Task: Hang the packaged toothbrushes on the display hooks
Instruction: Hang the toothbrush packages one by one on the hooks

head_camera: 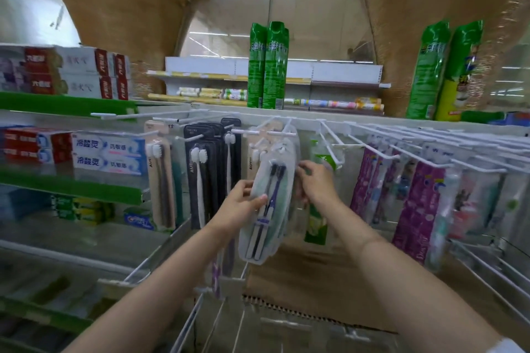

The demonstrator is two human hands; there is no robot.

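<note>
Clear plastic shines on the toothbrush packs [268,203] that we hold in front of the display. We see a small stack of them, and the front pack shows two dark toothbrushes side by side. The top of the stack is up at the white hook [259,132] in the middle of the rack, but the frame is blurred there and we cannot tell if the packs already hang on it.

Our left hand [243,205] grips the stack from the left side, with the thumb on the front of the first pack and the fingers behind it. Our right hand [314,180] is at the right edge of the stack, a little higher, with the fingers curled on the edge of the packs. The two hands are close, with only the stack between them.

To the left of the stack hang black toothbrush packs [206,169] and beige packs [160,175]. To the right hang a green pack [318,209] and then purple packs [415,209] on long white hooks. Toothpaste boxes [109,155] lie on the shelf at the left. Green spray cans [268,66] stand on top of the rack.
</note>
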